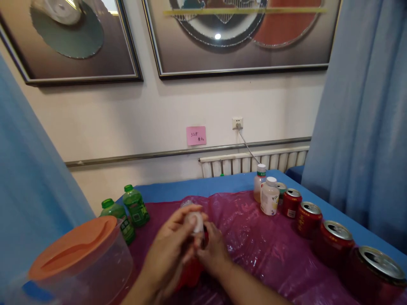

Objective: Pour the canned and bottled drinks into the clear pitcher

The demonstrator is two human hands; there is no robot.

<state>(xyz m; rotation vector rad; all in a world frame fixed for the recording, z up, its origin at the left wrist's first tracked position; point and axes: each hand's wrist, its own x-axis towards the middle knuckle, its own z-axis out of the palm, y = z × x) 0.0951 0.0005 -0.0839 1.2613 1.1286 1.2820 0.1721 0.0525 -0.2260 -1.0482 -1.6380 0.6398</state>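
Observation:
Both hands meet low in the middle of the head view, over a purple plastic sheet (251,237). My left hand (173,243) is closed around a small whitish, translucent piece (196,222), with the thumb pressed on it. My right hand (214,250) touches the same spot from the right, its fingers bent; what they hold is partly hidden and too blurred to tell. Below the hands is a red object (190,273), mostly covered by them. Just behind the fingers the clear top of a bottle (186,203) shows.
Two green bottles (136,207) and a clear tub with an orange lid (76,245) stand at the left. On the right are a white-capped jar (270,197), a small bottle (260,182) and a row of red cans (309,218). Blue curtains hang at both sides.

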